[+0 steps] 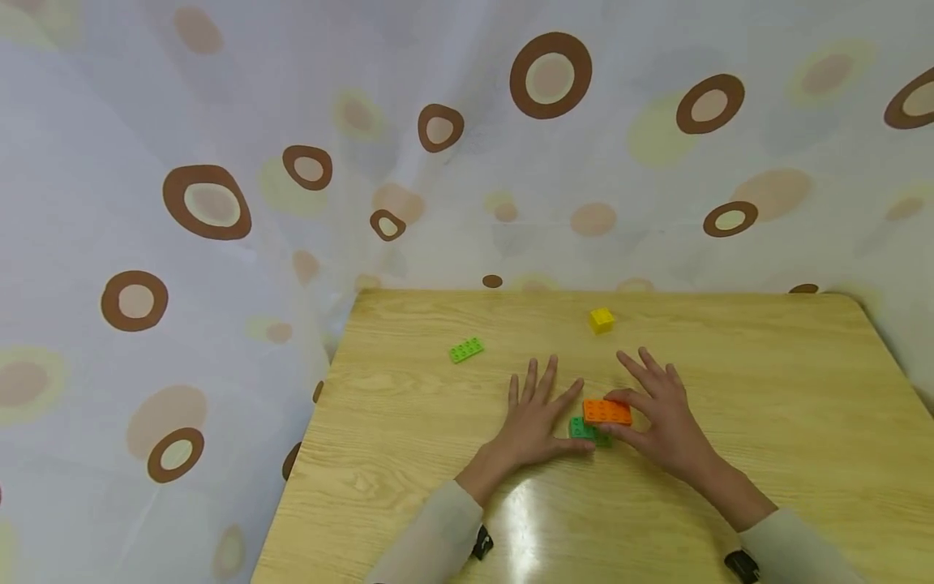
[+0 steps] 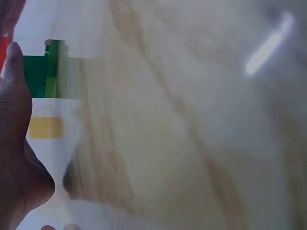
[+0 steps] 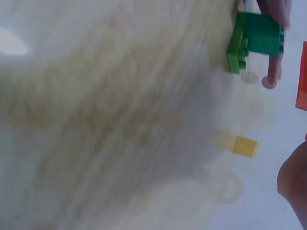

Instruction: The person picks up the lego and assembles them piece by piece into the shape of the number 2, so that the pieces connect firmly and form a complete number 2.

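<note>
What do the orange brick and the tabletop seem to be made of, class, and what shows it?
The orange brick: probably hard plastic, smooth, judging by its even studs and uniform colour. The tabletop: wood or wood-look laminate, glossy, given its grain and bright glare.

My left hand (image 1: 531, 428), fingers straight and splayed, thumb extended inward; my right hand (image 1: 670, 423), thumb and forefinger pinched, remaining fingers outstretched; my two forearms (image 1: 737, 495), angled inward.

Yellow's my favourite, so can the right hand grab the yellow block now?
Probably not: the right hand is holding the orange brick, though the way to the yellow block looks free.
</note>
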